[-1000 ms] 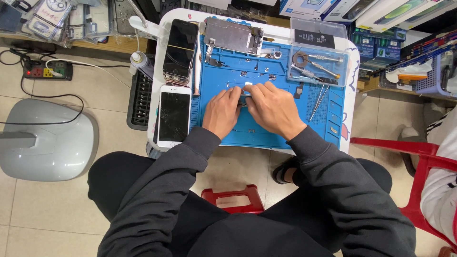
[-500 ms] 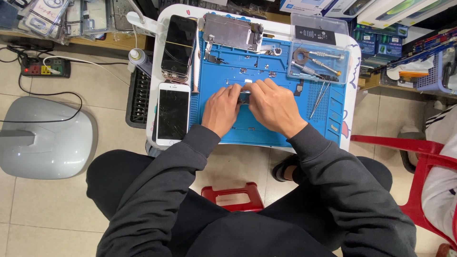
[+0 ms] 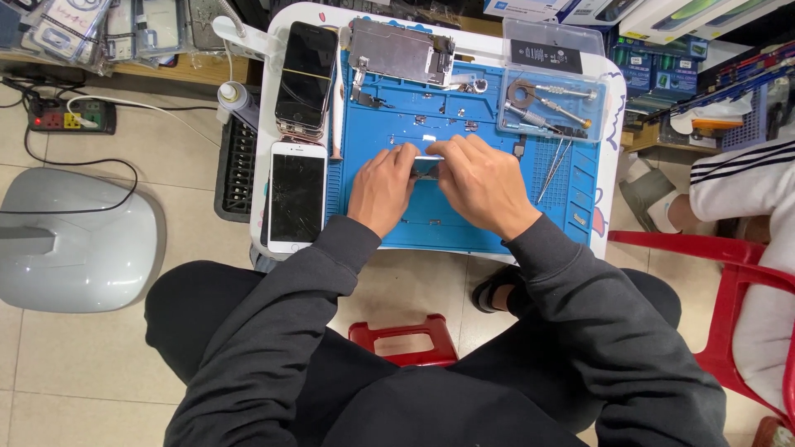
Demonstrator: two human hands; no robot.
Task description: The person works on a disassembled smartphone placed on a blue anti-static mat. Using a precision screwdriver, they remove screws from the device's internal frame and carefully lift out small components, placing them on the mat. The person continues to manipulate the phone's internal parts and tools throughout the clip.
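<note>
Both hands together over the middle of a blue work mat [image 3: 464, 124] on a small white surface [image 3: 273, 74]. Left hand [image 3: 383, 187] curled, fingertips pinched on one end of a small flat metal part [image 3: 426, 164]; right hand [image 3: 480, 184] likewise curled, fingers closed on the other end. Part held between the two, just above the mat, mostly hidden by the fingers.

Just to the left of the left hand, a white phone with a cracked dark screen [image 3: 297, 195], lying flat. Beyond it, farther from the body, a black phone [image 3: 305, 76] stacked on another. Ahead of the hands, a bare metal phone backplate [image 3: 399, 50] at the mat's far edge, small screws scattered between. Ahead and right of the right hand, a clear plastic tray of tools [image 3: 553, 103]; beside the right hand, a pair of tweezers [image 3: 553, 165] on the mat. Well off to the right, a red chair [image 3: 737, 273] with another person's white sleeve.
</note>
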